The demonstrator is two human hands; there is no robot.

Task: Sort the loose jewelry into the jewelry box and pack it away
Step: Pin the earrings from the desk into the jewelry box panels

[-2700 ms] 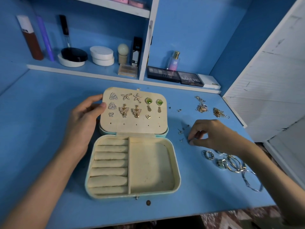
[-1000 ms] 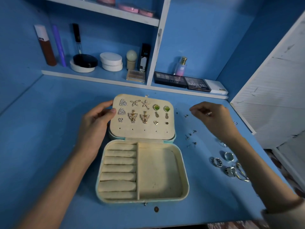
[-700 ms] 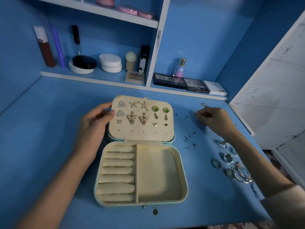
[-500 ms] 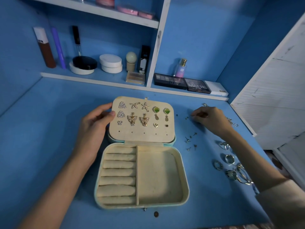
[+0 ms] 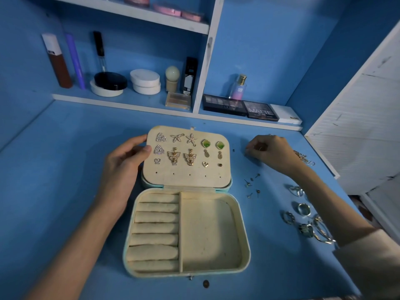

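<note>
Left hand (image 5: pixel 123 165) grips the lid (image 5: pixel 188 180) edge; right hand (image 5: pixel 270 150) curls over the table (image 5: pixel 65 169), grip unclear.

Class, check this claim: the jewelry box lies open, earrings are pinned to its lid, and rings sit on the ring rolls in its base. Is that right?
No. The head view shows the jewelry box open with earrings pinned to its lid, but the ring rolls are bare; the rings lie loose on the table right of it.
</note>
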